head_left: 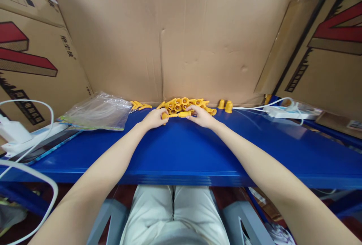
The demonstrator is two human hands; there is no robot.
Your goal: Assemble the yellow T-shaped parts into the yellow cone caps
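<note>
My left hand [154, 119] pinches a yellow plastic piece with a ribbed stem [172, 116] and a wider round end. My right hand [201, 116] grips a smooth yellow cylinder [184, 114], lying in line with that stem. The two pieces meet end to end between my hands; whether they are joined, I cannot tell. Right behind my fingers lies a pile of yellow cone-shaped pieces [184, 100] with open round ends. Left of the pile are several yellow branching pieces [144, 106] with small dark bits beside them. Two yellow caps [229, 107] stand to the right.
A blue shelf top [175, 150] carries everything. Cardboard [113, 41] walls it at the back, with large boxes [25, 60] on both sides. A clear plastic bag [98, 113] lies at left. White power strips [294, 112] and cables sit at both sides.
</note>
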